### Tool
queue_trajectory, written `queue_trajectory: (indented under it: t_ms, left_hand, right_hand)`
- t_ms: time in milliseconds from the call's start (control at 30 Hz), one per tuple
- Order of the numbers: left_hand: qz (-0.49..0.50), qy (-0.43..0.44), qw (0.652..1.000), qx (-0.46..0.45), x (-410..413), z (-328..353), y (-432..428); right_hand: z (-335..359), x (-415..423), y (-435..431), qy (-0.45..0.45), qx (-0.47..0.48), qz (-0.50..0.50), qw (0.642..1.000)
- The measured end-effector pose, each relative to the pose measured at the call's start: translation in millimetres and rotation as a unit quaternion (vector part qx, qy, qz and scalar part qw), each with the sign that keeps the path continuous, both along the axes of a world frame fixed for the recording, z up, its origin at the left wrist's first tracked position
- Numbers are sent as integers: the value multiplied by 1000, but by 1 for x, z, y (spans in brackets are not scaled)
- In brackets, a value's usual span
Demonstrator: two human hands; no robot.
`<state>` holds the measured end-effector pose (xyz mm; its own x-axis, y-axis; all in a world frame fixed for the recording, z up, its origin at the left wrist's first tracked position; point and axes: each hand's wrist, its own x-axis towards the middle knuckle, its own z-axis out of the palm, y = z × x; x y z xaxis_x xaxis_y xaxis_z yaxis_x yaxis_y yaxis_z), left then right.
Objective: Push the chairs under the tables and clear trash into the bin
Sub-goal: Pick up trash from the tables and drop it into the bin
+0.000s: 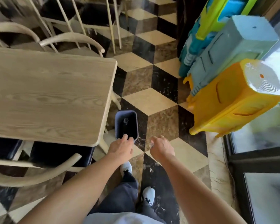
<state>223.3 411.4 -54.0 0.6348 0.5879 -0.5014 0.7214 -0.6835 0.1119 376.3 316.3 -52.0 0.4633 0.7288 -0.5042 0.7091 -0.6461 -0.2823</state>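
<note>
Bin (117,126) by table (47,94) corner; left hand (121,148) at near rim, fingers straight, touching it. Right hand (162,147) alongside, fingers curled, possibly pinching something, unclear.

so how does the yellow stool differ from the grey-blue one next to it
The yellow stool is nearer the camera; the grey-blue stool is farther off. The yellow stool's top is washed out by glare; the grey-blue stool's top is evenly lit. Both are plastic with slotted sides.
</note>
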Motion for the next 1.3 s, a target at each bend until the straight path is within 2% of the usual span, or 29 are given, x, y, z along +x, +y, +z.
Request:
queue_trajectory:
  t_ms: [133,400,500,667,867,1033,1133,1300]
  left_hand:
    - [26,19,999,-41,-9,-19,45]
    - [85,-7,991,-105,24,-71,95]
    - [101,-15,988,-111,43,-100,109]
    - [189,15,974,-122,63,-176,122]
    - [276,42,950,-141,76,-282,139]
    - [311,18,945,-103,96,-359,189]
    - [304,14,949,-85,106,-379,214]
    - [286,92,947,-116,108,-376,227]
  right_hand:
    - [-6,4,38,0,-25,7,1000]
    - [-36,23,112,-7,-68,59,996]
    - [-69,38,138,4,-78,58,995]
    - [-159,53,170,54,-87,26,994]
    - [-273,62,197,90,-144,55,984]
    - [-348,61,250,132,-85,35,987]
    - [-369,60,273,149,-50,18,987]
    - [-366,71,275,149,-73,17,986]
